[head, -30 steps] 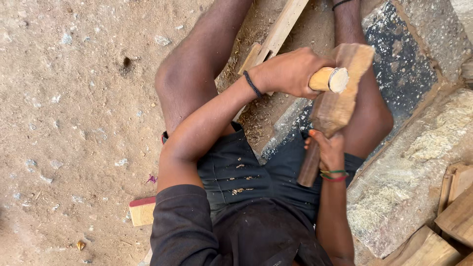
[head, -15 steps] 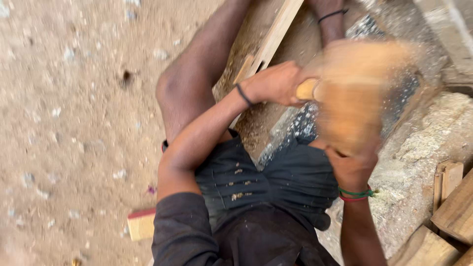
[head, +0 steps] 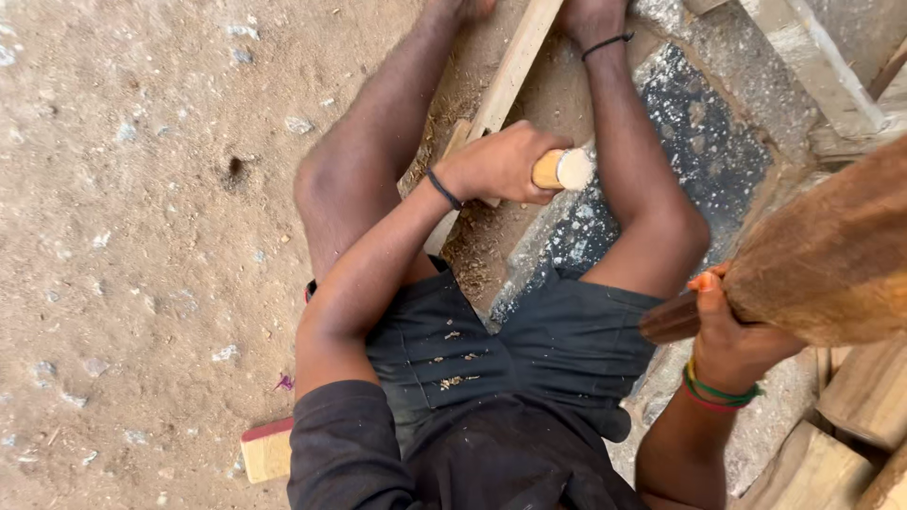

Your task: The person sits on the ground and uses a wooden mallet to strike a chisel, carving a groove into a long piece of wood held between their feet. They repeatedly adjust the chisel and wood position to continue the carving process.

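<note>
The left hand [head: 501,165] was wrapped in a closed fist around a pale round wooden handle [head: 562,170], whose flat cut end pointed toward the right, its long axis running roughly level across the gap between the person's knees. The right hand [head: 732,331] was clenched around the dark handle of a large wooden mallet [head: 831,255], held off to the right and well apart from the left hand, its heavy head angling up toward the right edge. Under the left hand a light wooden plank [head: 515,66] lay on the sawdust-strewn ground, beside a grey stone slab [head: 709,123].
</note>
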